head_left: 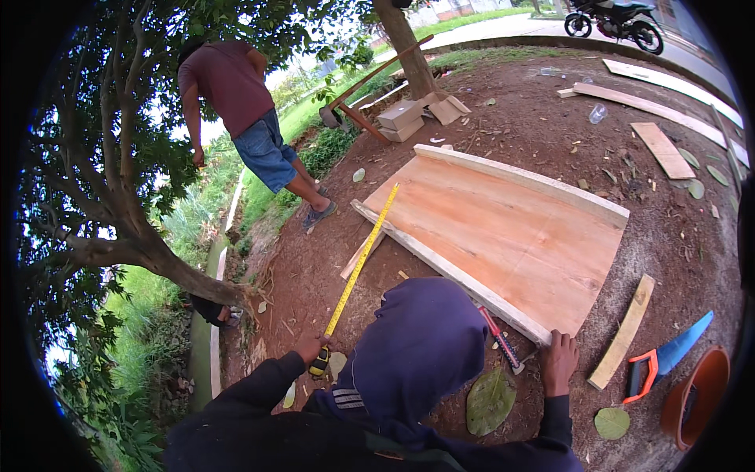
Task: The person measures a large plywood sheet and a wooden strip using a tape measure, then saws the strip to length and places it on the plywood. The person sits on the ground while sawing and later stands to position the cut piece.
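Left hand (309,346): fingers closed around the yellow-and-black tape measure (319,363).
Tape blade (363,263): stretched out ahead of the left fingers, its far end over the panel's left edge.
Right hand (559,363): fingers touched the near end of the lower batten (464,278); whether they clamped it, I could not tell.
Plywood panel (511,228): lay ahead of the right fingers, battens along both long edges.
Red-handled tool (498,334): just left of the right fingers.
Handsaw (668,355): right of those fingers, past a loose wood strip (623,330).
Co-worker (236,102): stood well beyond the left fingers.
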A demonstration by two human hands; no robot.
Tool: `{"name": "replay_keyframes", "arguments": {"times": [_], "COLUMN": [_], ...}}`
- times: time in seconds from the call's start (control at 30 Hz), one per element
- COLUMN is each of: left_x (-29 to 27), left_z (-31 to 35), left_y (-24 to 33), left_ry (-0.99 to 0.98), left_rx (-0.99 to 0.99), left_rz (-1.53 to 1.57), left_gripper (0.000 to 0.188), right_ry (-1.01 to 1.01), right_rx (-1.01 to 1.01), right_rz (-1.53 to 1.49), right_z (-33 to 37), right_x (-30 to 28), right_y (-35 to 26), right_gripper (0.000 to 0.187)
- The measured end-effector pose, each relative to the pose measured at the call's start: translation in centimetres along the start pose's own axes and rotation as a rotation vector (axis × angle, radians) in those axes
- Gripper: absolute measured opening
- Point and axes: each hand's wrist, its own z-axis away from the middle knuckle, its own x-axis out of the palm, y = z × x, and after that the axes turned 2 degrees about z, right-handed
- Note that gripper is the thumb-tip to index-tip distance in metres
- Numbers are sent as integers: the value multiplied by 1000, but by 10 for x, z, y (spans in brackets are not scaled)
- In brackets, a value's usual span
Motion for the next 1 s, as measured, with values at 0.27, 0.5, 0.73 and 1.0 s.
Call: {"name": "replay_keyframes", "arguments": {"times": [0.27,0.5,0.73,1.0], "left_x": [-48,-54,-78,-26], "left_z": [-153,-366,-515,-476], "left_y": [-26,-25,14,33], "left_ry": [60,189,227,41], "left_rx": [32,141,289,175], "left_rz": [68,-83,-131,262], "left_gripper": [25,29,32,28], "right_ry": [-36,-137,-362,-660], "right_rx": [-30,98,531,-473], "right_rz": [11,49,6,124], "right_z": [-1,35,-23,-223], "right_x": [-12,-51,-152,-6], "right_y": [-14,-9,-1,-175], "right_gripper": [52,70,59,76]}}
